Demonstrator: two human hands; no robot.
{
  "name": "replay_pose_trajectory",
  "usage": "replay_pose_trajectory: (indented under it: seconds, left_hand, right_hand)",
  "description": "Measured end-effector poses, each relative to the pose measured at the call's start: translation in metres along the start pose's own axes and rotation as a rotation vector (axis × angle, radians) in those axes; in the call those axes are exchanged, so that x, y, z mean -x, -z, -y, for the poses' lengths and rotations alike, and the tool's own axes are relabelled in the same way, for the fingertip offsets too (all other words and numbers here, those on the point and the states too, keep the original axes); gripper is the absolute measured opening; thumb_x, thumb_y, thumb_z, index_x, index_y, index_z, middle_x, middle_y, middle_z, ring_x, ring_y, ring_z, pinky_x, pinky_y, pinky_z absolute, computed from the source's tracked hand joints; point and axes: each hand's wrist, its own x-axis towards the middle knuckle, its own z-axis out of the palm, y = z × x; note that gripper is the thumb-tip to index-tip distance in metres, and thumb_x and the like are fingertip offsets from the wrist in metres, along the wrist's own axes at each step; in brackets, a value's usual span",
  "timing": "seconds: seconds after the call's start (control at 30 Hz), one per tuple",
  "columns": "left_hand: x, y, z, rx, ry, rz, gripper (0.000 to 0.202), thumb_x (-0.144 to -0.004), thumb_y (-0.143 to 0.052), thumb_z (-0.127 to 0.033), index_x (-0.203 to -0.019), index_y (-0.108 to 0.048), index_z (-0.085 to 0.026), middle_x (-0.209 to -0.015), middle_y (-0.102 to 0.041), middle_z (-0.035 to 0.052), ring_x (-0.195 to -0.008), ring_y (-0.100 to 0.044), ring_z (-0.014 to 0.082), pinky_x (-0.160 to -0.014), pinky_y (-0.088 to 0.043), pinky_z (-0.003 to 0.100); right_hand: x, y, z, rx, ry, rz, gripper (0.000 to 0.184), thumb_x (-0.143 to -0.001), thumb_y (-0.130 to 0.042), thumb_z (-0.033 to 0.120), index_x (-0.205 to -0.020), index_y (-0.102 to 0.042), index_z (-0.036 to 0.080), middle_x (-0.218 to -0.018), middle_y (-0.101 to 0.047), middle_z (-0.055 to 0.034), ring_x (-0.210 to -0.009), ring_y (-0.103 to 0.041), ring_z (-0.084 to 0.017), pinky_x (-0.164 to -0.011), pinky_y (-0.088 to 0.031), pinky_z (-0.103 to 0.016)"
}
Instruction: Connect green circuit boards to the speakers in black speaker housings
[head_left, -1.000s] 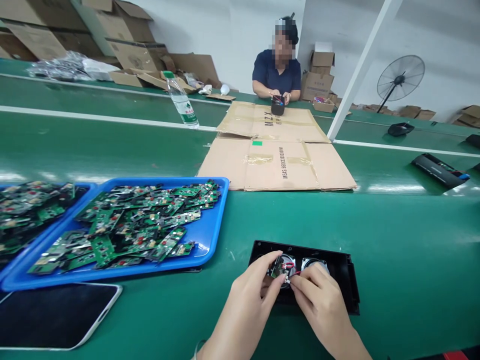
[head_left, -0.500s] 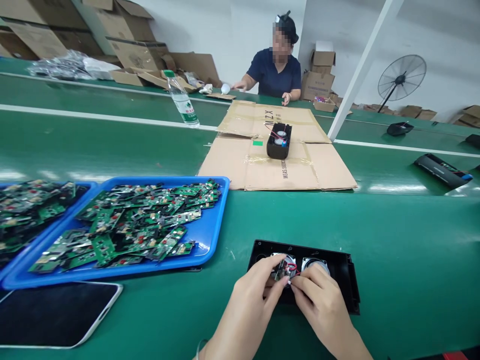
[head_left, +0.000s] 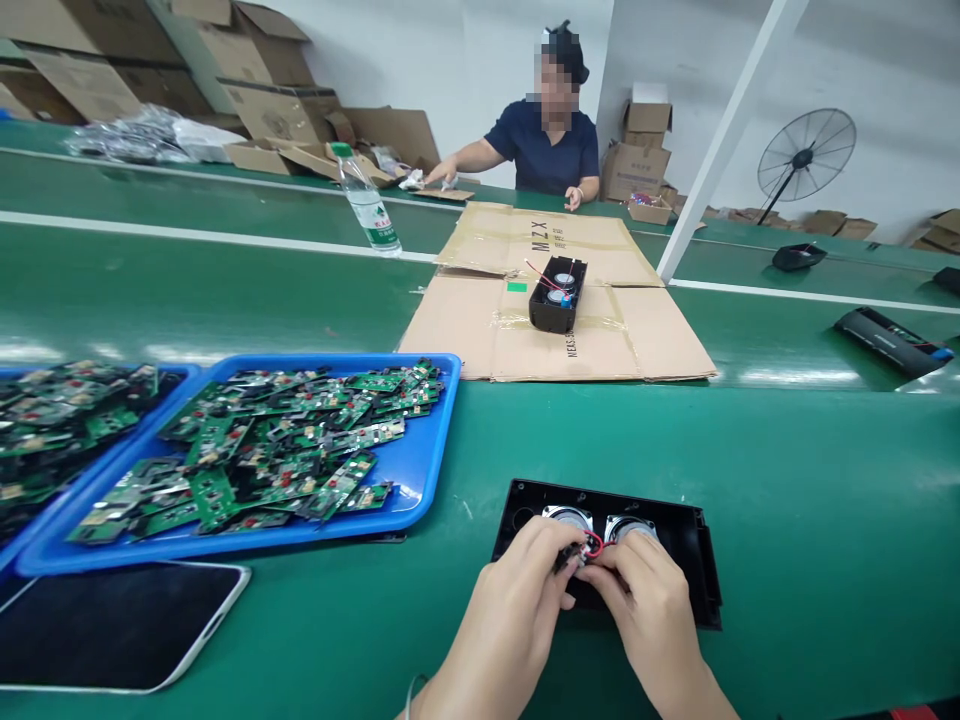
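Note:
A black speaker housing (head_left: 679, 540) with two round silver drivers lies on the green belt in front of me. My left hand (head_left: 517, 605) and my right hand (head_left: 637, 595) meet over its front edge. Both pinch a small circuit board with red wires (head_left: 583, 552), pressed low against the housing; most of the board is hidden by my fingers. A blue tray (head_left: 420, 455) heaped with several green circuit boards sits to the left, beside a second such tray (head_left: 30, 540).
A phone (head_left: 112, 625) lies face up at the near left. Flattened cardboard (head_left: 637, 340) carries another black speaker housing (head_left: 556, 295). A person in a dark shirt (head_left: 544, 145) sits across the belt. A water bottle (head_left: 367, 205), cartons, a white post and a fan stand behind.
My hands have lowered the small board down onto the housing. The person opposite set a speaker housing on the cardboard, and it has slid nearer to me; their hand reached to the left.

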Motion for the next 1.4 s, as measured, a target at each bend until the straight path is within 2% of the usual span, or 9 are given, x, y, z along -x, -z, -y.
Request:
replay_pose_trajectory:
  seconds: [0.37,0.5,0.6,0.83,0.97,1.1,1.17,1.27,1.4]
  left_hand:
    - [0.001,-0.002,0.007,-0.025,-0.018,0.013,0.02,-0.092,-0.034,-0.016,-0.098,-0.05,-0.027,-0.094,-0.055,-0.0013,-0.052,-0.057,0.0065,-0.053,-0.05,0.019]
    - [0.002,-0.002,0.009,-0.013,0.001,0.013,0.021,-0.092,-0.033,-0.016,-0.097,-0.05,-0.028,-0.093,-0.055,-0.0024,-0.05,-0.058,0.0057,-0.052,-0.049,0.019]
    - [0.002,-0.002,0.007,-0.017,0.001,0.022,0.022,-0.092,-0.032,-0.017,-0.096,-0.051,-0.028,-0.094,-0.056,-0.002,-0.048,-0.057,0.0057,-0.051,-0.05,0.019]
    - [0.0,0.0,0.0,0.096,0.122,0.004,0.018,-0.089,-0.039,-0.024,-0.095,-0.056,-0.026,-0.093,-0.062,0.0005,-0.062,-0.064,0.0119,-0.055,-0.057,0.021]
    - [0.0,0.006,-0.002,0.119,0.222,-0.013,0.017,-0.087,-0.045,-0.028,-0.097,-0.057,-0.025,-0.094,-0.066,0.0017,-0.069,-0.067,0.0152,-0.062,-0.06,0.024]
    - [0.001,0.014,-0.001,0.137,0.286,-0.019,0.02,-0.086,-0.046,-0.031,-0.1,-0.058,-0.024,-0.089,-0.068,0.0013,-0.07,-0.067,0.0163,-0.065,-0.061,0.027]
    - [-0.001,0.017,0.0,0.169,0.293,-0.003,0.022,-0.085,-0.046,-0.031,-0.103,-0.057,-0.025,-0.093,-0.068,0.0016,-0.072,-0.067,0.0168,-0.066,-0.062,0.029]
    - [-0.003,0.02,0.001,0.19,0.31,0.018,0.026,-0.084,-0.047,-0.033,-0.108,-0.055,-0.025,-0.097,-0.068,0.0017,-0.073,-0.069,0.0173,-0.067,-0.061,0.029]
    - [-0.005,0.025,0.004,0.14,0.37,0.005,0.025,-0.079,-0.053,-0.032,-0.103,-0.055,-0.024,-0.073,-0.069,-0.0011,-0.062,-0.068,0.0178,-0.057,-0.059,0.027]
  right_hand:
    - [0.002,-0.002,0.002,-0.026,-0.164,-0.045,0.032,-0.09,-0.051,0.04,-0.065,-0.053,0.02,-0.064,-0.052,0.0001,-0.058,-0.05,-0.013,-0.053,-0.039,-0.025]
    - [0.005,-0.004,0.0,-0.022,-0.209,-0.088,0.027,-0.088,-0.053,0.045,-0.08,-0.053,0.019,-0.066,-0.051,0.0005,-0.056,-0.049,-0.013,-0.051,-0.041,-0.025]
    - [0.004,-0.003,-0.001,-0.001,-0.175,0.013,0.021,-0.091,-0.049,0.038,-0.1,-0.057,0.021,-0.073,-0.054,-0.0012,-0.063,-0.053,-0.016,-0.055,-0.043,-0.026]
    - [0.0,0.001,0.003,0.001,-0.144,0.119,0.009,-0.087,-0.056,0.025,-0.094,-0.06,0.022,-0.076,-0.057,-0.0019,-0.071,-0.056,-0.019,-0.06,-0.046,-0.029]
    - [0.0,0.02,0.001,-0.034,-0.176,0.198,0.045,-0.078,-0.068,0.022,-0.119,-0.05,0.026,-0.092,-0.061,-0.0024,-0.079,-0.06,-0.02,-0.066,-0.053,-0.03]
    - [0.002,0.046,-0.01,0.056,-0.177,0.231,0.047,-0.077,-0.066,0.02,-0.121,-0.05,0.029,-0.116,-0.056,-0.0045,-0.103,-0.057,-0.022,-0.085,-0.052,-0.035]
    - [0.0,0.055,-0.017,0.15,-0.14,0.25,0.051,-0.075,-0.068,0.025,-0.122,-0.05,0.028,-0.128,-0.05,-0.0064,-0.118,-0.047,-0.027,-0.096,-0.046,-0.042]
    - [-0.006,0.06,-0.023,0.262,-0.051,0.379,0.077,-0.067,-0.076,0.041,-0.134,-0.041,0.029,-0.148,-0.026,-0.0073,-0.135,-0.023,-0.035,-0.107,-0.028,-0.058]
    - [-0.014,0.056,-0.023,0.342,-0.018,0.564,0.094,-0.062,-0.077,0.048,-0.141,-0.029,0.032,-0.152,-0.013,-0.0095,-0.137,-0.014,-0.039,-0.104,-0.012,-0.069]
